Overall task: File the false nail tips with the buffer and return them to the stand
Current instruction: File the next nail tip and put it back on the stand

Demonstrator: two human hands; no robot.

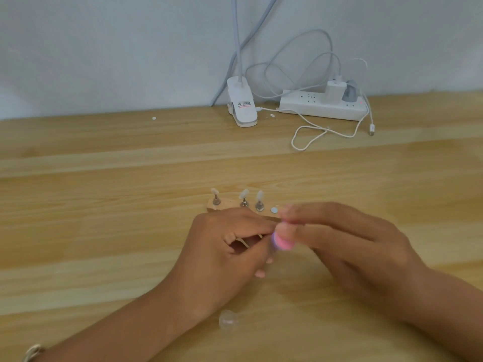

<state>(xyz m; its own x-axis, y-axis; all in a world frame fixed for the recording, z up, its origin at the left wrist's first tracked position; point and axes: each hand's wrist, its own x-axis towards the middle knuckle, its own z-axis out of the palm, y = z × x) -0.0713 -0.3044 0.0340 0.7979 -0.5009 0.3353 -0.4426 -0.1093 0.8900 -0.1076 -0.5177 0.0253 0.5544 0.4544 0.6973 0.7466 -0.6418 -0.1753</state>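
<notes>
A small wooden stand (pixel 212 206) lies on the table just beyond my hands. Three metal holders rise from it, each topped with a pale false nail tip (pixel 259 196). A bare round magnet spot (pixel 274 210) shows at the stand's right end. My left hand (pixel 222 252) pinches a thin holder stick at its tip, the nail on it hidden by blur. My right hand (pixel 347 246) grips a pink buffer block (pixel 283 242) against that tip. The buffer and right fingers are motion-blurred.
A clear plastic piece (pixel 229 319) lies on the table under my left wrist. At the back stand a white clip lamp (pixel 241 105) and a white power strip (pixel 322 107) with a charger and loose cables (pixel 313 137). Small white bits (pixel 154 118) lie near the wall.
</notes>
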